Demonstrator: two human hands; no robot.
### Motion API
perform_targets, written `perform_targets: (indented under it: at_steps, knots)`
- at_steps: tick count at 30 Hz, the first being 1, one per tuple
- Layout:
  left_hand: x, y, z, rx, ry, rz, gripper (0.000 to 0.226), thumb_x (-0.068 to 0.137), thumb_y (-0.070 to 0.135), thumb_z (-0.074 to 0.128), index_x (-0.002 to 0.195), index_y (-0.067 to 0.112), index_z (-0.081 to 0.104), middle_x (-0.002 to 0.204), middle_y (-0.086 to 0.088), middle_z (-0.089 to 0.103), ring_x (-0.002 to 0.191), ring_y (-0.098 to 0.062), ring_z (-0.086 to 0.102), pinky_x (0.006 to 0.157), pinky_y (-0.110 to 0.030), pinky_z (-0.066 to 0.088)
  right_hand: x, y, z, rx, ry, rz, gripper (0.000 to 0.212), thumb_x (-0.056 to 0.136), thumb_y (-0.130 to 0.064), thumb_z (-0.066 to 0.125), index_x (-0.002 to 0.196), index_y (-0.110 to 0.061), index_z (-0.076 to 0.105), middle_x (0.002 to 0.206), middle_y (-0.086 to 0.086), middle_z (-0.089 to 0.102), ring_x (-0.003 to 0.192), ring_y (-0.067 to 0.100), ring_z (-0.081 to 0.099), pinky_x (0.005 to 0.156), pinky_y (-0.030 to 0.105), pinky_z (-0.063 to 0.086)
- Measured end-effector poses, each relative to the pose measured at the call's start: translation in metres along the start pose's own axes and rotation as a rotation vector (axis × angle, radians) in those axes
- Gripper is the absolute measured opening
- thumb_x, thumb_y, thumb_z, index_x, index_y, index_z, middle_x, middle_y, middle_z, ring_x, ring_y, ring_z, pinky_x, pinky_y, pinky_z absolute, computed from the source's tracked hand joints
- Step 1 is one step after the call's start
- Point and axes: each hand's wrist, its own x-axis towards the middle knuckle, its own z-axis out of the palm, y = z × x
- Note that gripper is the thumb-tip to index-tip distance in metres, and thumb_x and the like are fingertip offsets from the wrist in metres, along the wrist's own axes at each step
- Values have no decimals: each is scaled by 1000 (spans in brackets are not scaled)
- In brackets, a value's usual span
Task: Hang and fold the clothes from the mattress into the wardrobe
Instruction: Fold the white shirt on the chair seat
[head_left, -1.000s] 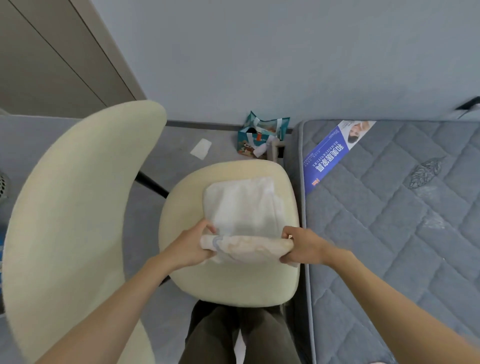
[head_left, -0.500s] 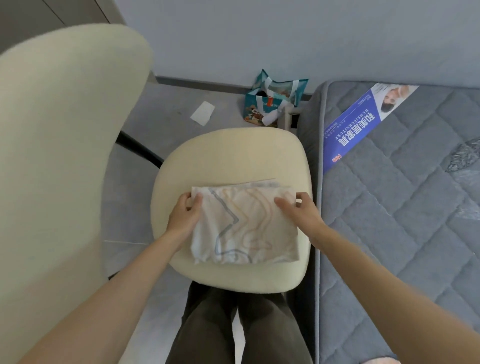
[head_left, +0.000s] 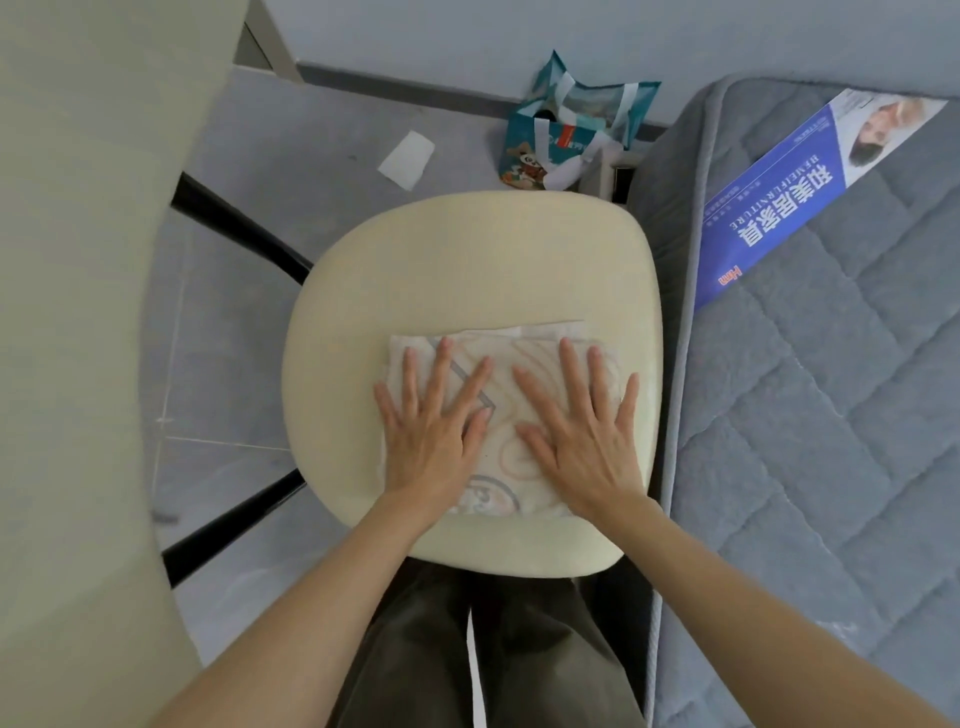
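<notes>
Location: grey floor (head_left: 291, 171) beside a pale wall. A cream chair seat (head_left: 467, 260) fills the centre of the frame, with its chair back (head_left: 78, 312) along the left edge. A grey quilted mattress (head_left: 831, 415) with a blue label (head_left: 779, 197) lies at the right. A teal bag (head_left: 566, 130) and a paper scrap (head_left: 406, 158) lie on the floor at upper centre. No wardrobe is in view.

Item: 1 folded garment (head_left: 500, 452), white with a line pattern, lies on the near half of the seat, off the mattress.

Risks, as judged:
1. The layers may spring open once the pressure comes off, since nothing holds the fold but the 2 palms.
2. The bundle sits toward the front lip of the seat, so a pull toward the body could slide it off onto the floor.
3. A lift by 1 edge would let the fold drop open. Support from below on both sides looks safer.

Hand pose: the left hand (head_left: 431, 431) and right hand (head_left: 576, 441) lie palm down, side by side on the garment, each covering its own half. The fingers (head_left: 569, 369) are straight and spread, pressing flat and gripping nothing. The thumbs angle toward each other at the middle without touching. Both forearms rise from the lower frame and converge on the seat.
</notes>
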Motion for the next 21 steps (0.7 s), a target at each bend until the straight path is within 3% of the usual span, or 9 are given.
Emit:
perform_targets:
  at_steps: [2, 5, 8, 12, 16, 19, 21]
  knots:
    - [1, -2, 11, -14, 2, -75, 57, 94, 59, 19, 147, 50, 0, 159, 4, -15, 143, -36, -16, 110, -65, 4, -1, 7, 10, 21, 4, 26, 59, 95, -61, 24, 150, -43, 12, 161, 7, -1, 146, 37, -1, 112, 64, 16]
    - [1, 0, 11, -125, 37, -224, 62, 93, 62, 24, 148, 47, 0, 157, -10, -19, 142, -43, -6, 113, -57, 6, -5, 4, 12, 161, 25, 129, 63, 91, -67, 30, 148, -50, 7, 160, 7, -6, 145, 42, -1, 113, 57, 19]
    - [-7, 2, -2, -270, 112, -356, 65, 95, 50, 41, 150, 38, 9, 154, -20, 3, 137, -38, 17, 111, -48, 22, -12, -12, 1, 312, 57, 379, 72, 86, -69, 41, 146, -52, 5, 159, 7, -5, 137, 39, 18, 109, 52, 27]
    - [-13, 4, -15, -525, 152, -500, 68, 92, 48, 50, 148, 42, 12, 132, -15, 33, 110, -29, 43, 91, -38, 42, -16, -30, -13, 524, 73, 643, 76, 79, -66, 57, 141, -58, 14, 146, 7, 20, 111, 30, 35, 98, 42, 34]
    - [-9, -1, -24, -695, 141, -490, 72, 90, 46, 57, 149, 29, 20, 140, 0, 46, 122, -19, 49, 88, -20, 34, -14, -28, -21, 718, 102, 718, 83, 73, -63, 68, 140, -57, 19, 131, 6, 30, 101, 27, 47, 97, 41, 43]
    - [-7, -9, -27, -771, 102, -479, 69, 88, 46, 60, 146, 28, 27, 139, 11, 47, 119, -10, 50, 88, -19, 36, -10, -26, -26, 765, 26, 750, 86, 74, -63, 67, 141, -57, 14, 121, 4, 34, 81, 20, 51, 84, 32, 45]
    - [-4, -12, -29, -825, 77, -500, 66, 88, 46, 60, 144, 29, 31, 132, 14, 50, 112, -8, 52, 88, -20, 37, -8, -23, -30, 762, -28, 727, 87, 76, -64, 64, 144, -55, 11, 114, 3, 42, 77, 20, 50, 78, 29, 40]
